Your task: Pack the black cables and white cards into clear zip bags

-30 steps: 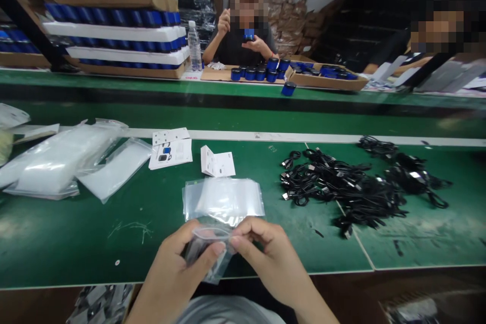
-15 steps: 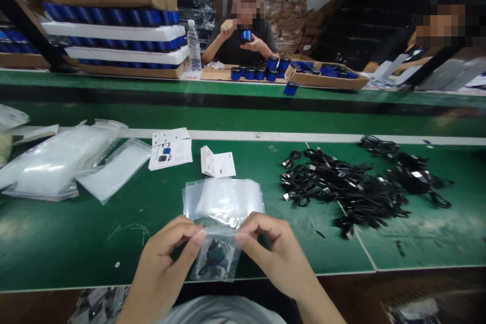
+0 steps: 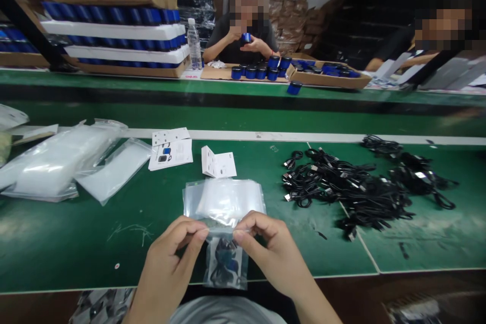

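Between my hands hangs a small clear zip bag [image 3: 227, 263] with a black cable and a white paper inside. My left hand [image 3: 172, 253] pinches the left end of its top edge between thumb and fingers. At the right end of the same edge, my right hand [image 3: 271, 250] pinches it too. Just beyond my fingertips lies a stack of flat clear bags [image 3: 228, 197]. Behind that stack stands a folded leaflet [image 3: 220, 163], partly opened, with more printed leaflets [image 3: 170, 151] to its left.
Several coiled black USB cables [image 3: 345, 182] are heaped on the right of the green table [image 3: 94, 235]. Full plastic packs [image 3: 61, 162] lie on the left. Across the bench a co-worker [image 3: 248, 35] handles a blue jar-shaped item near stacked trays [image 3: 117, 35] and a water bottle [image 3: 194, 45].
The filled bag has swung to the right and a little lower, still held at its top edge. My hands have hardly moved. The co-worker's raised hand has come down to the blue item.
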`<state>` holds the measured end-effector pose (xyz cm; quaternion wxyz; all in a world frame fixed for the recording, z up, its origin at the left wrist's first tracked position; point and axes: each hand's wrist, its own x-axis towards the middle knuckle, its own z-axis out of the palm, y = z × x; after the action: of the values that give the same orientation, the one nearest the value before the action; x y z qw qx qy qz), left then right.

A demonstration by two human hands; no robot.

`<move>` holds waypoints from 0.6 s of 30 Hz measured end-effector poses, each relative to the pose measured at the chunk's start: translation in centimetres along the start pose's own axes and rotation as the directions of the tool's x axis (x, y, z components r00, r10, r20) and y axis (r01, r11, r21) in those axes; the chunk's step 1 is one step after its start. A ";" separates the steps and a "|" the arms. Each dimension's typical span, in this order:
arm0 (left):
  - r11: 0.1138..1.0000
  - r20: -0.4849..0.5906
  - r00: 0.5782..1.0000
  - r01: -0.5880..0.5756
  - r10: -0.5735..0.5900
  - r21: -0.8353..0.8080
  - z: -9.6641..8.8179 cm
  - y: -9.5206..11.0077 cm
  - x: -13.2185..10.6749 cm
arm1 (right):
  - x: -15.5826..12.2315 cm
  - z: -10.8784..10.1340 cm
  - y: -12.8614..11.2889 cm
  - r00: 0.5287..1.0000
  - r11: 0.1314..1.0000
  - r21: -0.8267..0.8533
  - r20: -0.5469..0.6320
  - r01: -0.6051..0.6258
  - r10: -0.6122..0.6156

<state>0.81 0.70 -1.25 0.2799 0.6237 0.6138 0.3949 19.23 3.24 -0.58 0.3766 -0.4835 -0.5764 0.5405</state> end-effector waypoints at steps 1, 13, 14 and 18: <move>1.000 0.002 1.000 -0.005 0.005 0.024 0.1 -0.1 -0.1 | 0.0 0.0 0.0 1.000 1.000 -0.003 0.001 0.003 -0.003; 0.992 0.109 0.994 0.005 0.009 -0.123 0.9 0.1 -0.2 | -0.3 0.5 -0.1 0.996 0.996 -0.025 -0.035 0.084 -0.085; 0.993 0.089 0.996 -0.003 0.014 -0.119 1.0 0.1 -0.2 | -0.4 0.6 -0.1 0.996 0.996 -0.016 -0.036 0.083 -0.084; 0.992 0.030 0.999 -0.025 0.029 -0.127 1.2 0.2 -0.5 | -0.5 0.9 -0.1 0.993 0.994 0.012 -0.050 0.109 -0.108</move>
<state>1.97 0.37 -1.77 0.3234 0.6189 0.5745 0.4269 18.49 2.57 -0.58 0.4232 -0.4620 -0.5883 0.5113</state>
